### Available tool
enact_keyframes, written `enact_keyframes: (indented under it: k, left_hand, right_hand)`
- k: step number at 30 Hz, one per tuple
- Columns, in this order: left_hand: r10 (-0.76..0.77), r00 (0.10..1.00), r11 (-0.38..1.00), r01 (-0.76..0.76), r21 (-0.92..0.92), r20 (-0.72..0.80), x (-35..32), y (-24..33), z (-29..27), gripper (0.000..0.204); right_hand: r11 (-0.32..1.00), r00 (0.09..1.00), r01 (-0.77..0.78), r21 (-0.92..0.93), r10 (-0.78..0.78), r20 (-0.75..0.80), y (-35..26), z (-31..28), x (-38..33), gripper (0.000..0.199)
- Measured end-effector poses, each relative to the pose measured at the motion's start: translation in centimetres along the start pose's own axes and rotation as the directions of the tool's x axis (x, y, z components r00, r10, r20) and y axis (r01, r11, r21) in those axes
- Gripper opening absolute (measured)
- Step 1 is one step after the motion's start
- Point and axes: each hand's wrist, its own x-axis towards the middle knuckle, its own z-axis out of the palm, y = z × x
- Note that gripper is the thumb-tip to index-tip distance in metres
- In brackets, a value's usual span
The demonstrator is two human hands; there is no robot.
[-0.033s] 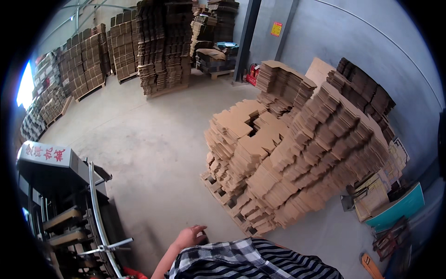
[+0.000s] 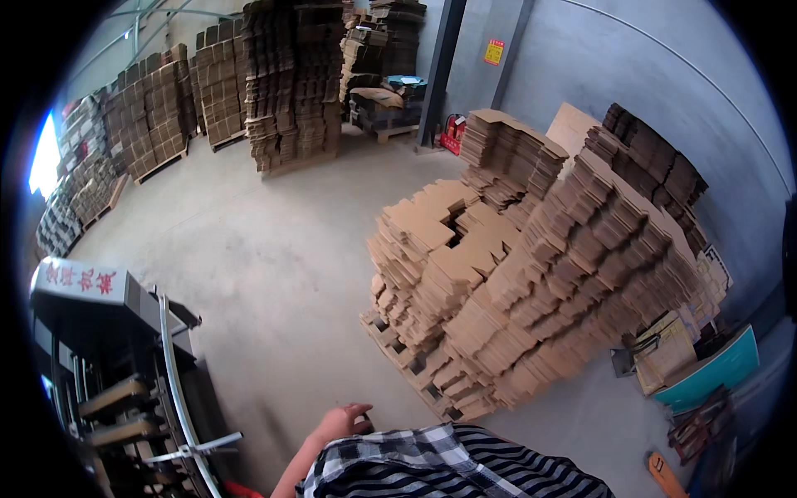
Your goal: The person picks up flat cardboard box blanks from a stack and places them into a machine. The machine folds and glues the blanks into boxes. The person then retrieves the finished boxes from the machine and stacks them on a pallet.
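I report my left hand [image 2: 340,422] at the near centre, palm side largely hidden, just beside the checked shirt [image 2: 390,452]. Its fingers are loosely bent; I cannot tell whether they hold anything. My right hand is outside the view, so I cannot tell its finger state. Nearest ahead and to the right, apart from the hand, cut cardboard sheets [image 2: 531,299] stand in uneven piles on a wooden pallet [image 2: 405,358], highest toward the right. At near left I note a machine [image 2: 87,280] with a grey cover and a curved metal rail [image 2: 179,386]. A teal panel [image 2: 710,380] leans at near right. Tall bundled stacks [image 2: 295,100] occupy the far left and far centre.
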Motion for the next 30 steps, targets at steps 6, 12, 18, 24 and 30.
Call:
enact_keyframes:
  k: [6, 12, 18, 24, 30]
  left_hand:
    - [-0.017, 0.999, 0.999, 0.015, 0.044, 0.049, 7.3, -7.4, -9.7, 0.045]
    - [0.009, 0.982, 0.991, 0.016, 0.131, -0.186, 13.9, -9.9, -19.0, 0.045]
    - [-0.2, 0.978, 0.977, 0.203, -0.062, 0.053, 20.0, -15.1, -25.0, 0.047]
    - [-0.443, 0.895, 0.891, 0.446, -0.081, 0.059, 25.2, -23.9, -34.6, 0.05]
    - [-0.317, 0.928, 0.928, 0.346, 0.137, -0.197, 34.8, -25.6, -44.2, 0.049]
  right_hand:
    - [0.976, 0.975, -0.049, 0.211, 0.093, -0.203, -8.5, -8.8, 5.5, 0.036]
    - [0.963, 0.874, 0.159, -0.219, -0.24, -0.421, -17.4, -19.2, 10.9, 0.029]
    - [0.927, 0.411, 0.368, -0.074, -0.233, -0.881, -23.9, -31.6, 19.3, 0.03]
    - [0.989, 0.27, 0.146, 0.015, -0.025, -0.963, -25.1, -43.0, 31.9, 0.047]
    - [0.95, 0.47, -0.281, 0.14, 0.263, -0.843, -27.6, -49.1, 37.3, 0.06]
